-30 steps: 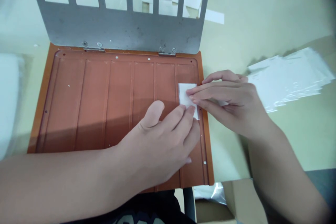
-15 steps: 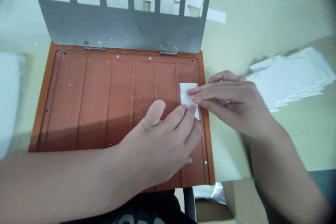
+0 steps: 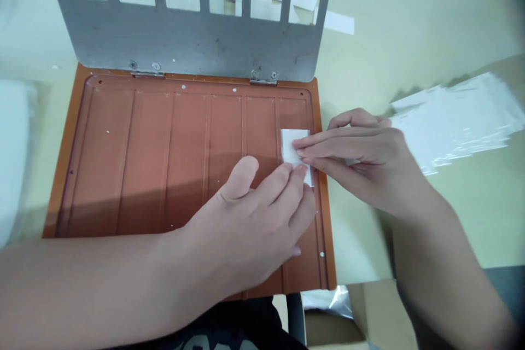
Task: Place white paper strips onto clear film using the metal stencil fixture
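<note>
A white rectangular piece (image 3: 290,145), like a label or thin card, lies in the rightmost channel of a reddish-brown grooved board (image 3: 188,142). My left hand (image 3: 254,219) reaches across the board from the left, thumb apart, fingertips resting on the lower part of the piece. From the right comes my right hand (image 3: 361,158), its fingertips and thumb drawn together on the piece's right side. Part of the piece is hidden under both hands. A grey metal frame (image 3: 192,41) with slots is hinged to the board's far edge and stands raised.
To the right lies a fanned stack of white pieces (image 3: 459,120). Loose white strips (image 3: 339,23) are scattered behind the frame. A white object (image 3: 14,153) sits at the left edge. Below the board's right corner is an open cardboard box (image 3: 388,311) holding clear plastic.
Hardly anything differs. Both hands keep their places on the white piece, and the view has shifted very slightly.
</note>
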{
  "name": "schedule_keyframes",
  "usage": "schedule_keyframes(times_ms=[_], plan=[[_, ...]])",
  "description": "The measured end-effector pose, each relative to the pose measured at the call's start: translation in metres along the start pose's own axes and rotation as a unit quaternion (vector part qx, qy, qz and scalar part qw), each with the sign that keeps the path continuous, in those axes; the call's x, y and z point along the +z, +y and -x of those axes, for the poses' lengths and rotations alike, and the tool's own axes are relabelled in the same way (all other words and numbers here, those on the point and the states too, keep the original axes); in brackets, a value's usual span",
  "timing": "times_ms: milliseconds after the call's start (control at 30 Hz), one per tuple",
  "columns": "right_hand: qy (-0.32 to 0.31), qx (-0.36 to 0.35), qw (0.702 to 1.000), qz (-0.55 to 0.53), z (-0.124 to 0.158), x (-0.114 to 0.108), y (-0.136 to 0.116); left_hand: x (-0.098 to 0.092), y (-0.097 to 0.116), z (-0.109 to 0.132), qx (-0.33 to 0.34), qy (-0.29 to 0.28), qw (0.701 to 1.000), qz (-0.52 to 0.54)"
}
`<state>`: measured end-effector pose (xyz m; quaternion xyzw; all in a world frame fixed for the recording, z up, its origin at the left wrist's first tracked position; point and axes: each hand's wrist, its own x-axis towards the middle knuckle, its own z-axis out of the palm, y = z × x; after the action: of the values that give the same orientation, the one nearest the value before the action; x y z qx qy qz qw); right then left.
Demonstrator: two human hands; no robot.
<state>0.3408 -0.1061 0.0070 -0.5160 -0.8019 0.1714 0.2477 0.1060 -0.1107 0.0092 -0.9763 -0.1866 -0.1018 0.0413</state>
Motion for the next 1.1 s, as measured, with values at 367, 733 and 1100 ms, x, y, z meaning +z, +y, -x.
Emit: schedule_keyframes(times_ms=[367, 733, 1100], plan=[[-0.001, -0.026, 0.996, 0.088, 0.001, -0.004, -0.004, 0.0, 0.0, 0.0, 0.008, -0.007, 1.0, -0.01], [0.006, -0.036, 0.991, 0.126, 0.002, -0.003, -0.007, -0.002, 0.001, -0.001, 0.018, -0.011, 1.0, -0.021], [-0.014, -0.053, 0.995, 0.086, 0.002, -0.008, -0.009, -0.004, -0.017, -0.009, 0.022, -0.035, 0.997, 0.068]])
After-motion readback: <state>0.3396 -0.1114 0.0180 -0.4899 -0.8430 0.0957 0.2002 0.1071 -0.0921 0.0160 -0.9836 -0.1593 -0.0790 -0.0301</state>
